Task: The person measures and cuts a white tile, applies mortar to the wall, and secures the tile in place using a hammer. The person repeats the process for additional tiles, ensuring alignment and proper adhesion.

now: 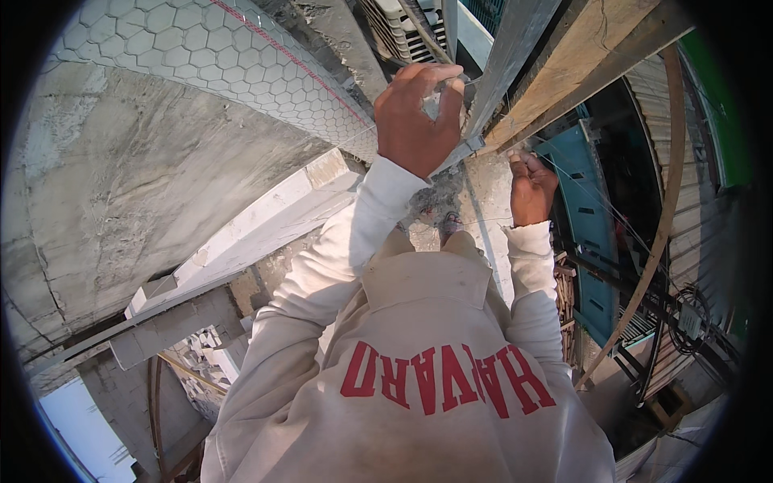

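Observation:
My left hand (423,117) is raised beside a grey metal post (509,60), its thumb and forefinger pinched together. A short bit of thin wire (473,80) shows at those fingertips, close to the post. Lower and to the right, my right hand (532,190) is closed just below the end of a wooden beam (564,76) that runs alongside the post. Fine wire strands show near this hand, and its fingers seem to grip one; their tips are partly hidden. Both forearms are in pale, dusty sleeves.
Hexagonal wire mesh (241,68) covers a surface at upper left, above a rough concrete wall (121,185). A pale ledge (258,217) slants below it. At right are a teal panel (584,233), a curved wooden strip (656,249), corrugated sheeting (692,217) and coiled cables (692,318).

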The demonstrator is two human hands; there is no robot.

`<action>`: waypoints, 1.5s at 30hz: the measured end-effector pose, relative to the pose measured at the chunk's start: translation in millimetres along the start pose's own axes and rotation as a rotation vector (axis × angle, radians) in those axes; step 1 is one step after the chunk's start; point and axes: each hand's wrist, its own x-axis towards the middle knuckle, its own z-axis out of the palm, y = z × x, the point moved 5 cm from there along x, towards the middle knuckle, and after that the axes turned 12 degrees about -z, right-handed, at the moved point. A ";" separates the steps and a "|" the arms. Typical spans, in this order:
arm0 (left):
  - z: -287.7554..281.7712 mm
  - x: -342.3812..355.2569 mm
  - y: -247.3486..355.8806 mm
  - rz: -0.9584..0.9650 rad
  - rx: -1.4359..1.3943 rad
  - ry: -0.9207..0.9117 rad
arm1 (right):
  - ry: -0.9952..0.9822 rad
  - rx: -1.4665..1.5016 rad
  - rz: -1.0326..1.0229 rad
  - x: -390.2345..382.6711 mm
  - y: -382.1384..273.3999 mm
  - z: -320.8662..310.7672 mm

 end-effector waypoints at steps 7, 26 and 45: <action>-171.2 28.4 40.1 0.024 -0.208 0.756 | 0.000 0.009 0.004 11.9 7.9 -9.8; -155.9 53.7 6.6 0.017 -0.123 0.909 | -0.081 -0.016 0.064 16.9 2.0 -20.5; 75.3 79.5 39.1 -0.035 -0.073 -0.340 | -0.049 -0.031 0.057 14.6 14.3 -21.9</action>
